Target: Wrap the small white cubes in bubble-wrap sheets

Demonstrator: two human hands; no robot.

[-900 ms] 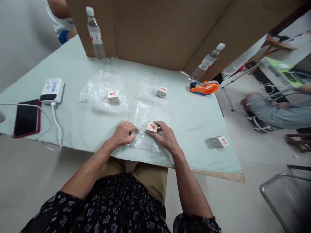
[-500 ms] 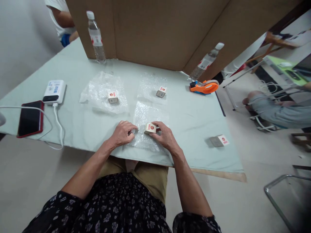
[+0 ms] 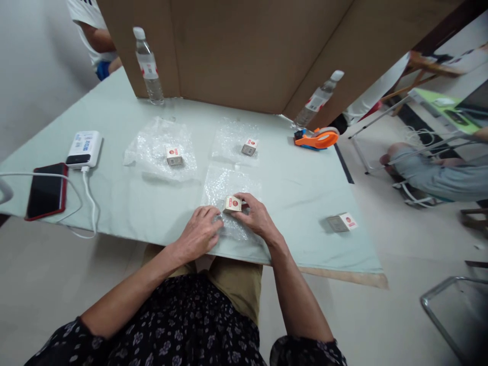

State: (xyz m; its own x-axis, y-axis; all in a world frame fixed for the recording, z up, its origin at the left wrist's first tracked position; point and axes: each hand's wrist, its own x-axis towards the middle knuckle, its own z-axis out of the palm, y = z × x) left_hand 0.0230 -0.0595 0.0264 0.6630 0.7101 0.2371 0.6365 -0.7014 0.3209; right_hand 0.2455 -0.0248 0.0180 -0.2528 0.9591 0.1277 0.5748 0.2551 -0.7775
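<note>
**Holding a small box [image 3: 232, 203] over the bubble wrap [image 3: 216, 182]**

Your right hand [image 3: 256, 216] grips the box from its right side, thumb nearest you and fingers beyond, the forearm angling inward. Your left hand [image 3: 200, 229] lies palm down at the wrap's left edge, fingers loosely bent; whether they pinch the plastic, you cannot tell.

The held box's pale face carries a red rectangle and a round red mark, the lettering too small to read. Matching marks show on the left box [image 3: 174, 156], the far box [image 3: 249, 147] and the right box [image 3: 340, 222]; the first two sit on sheets of their own. Blue print on the white device [image 3: 84, 145] is illegible too.

Beside that device lies a red-edged phone [image 3: 46, 190]. At the far side of the table [image 3: 297, 203], a tall cardboard panel [image 3: 232, 56] blocks your view, with a bottle [image 3: 150, 71] near its left end and an orange tape dispenser [image 3: 316, 140] toward the right.
</note>
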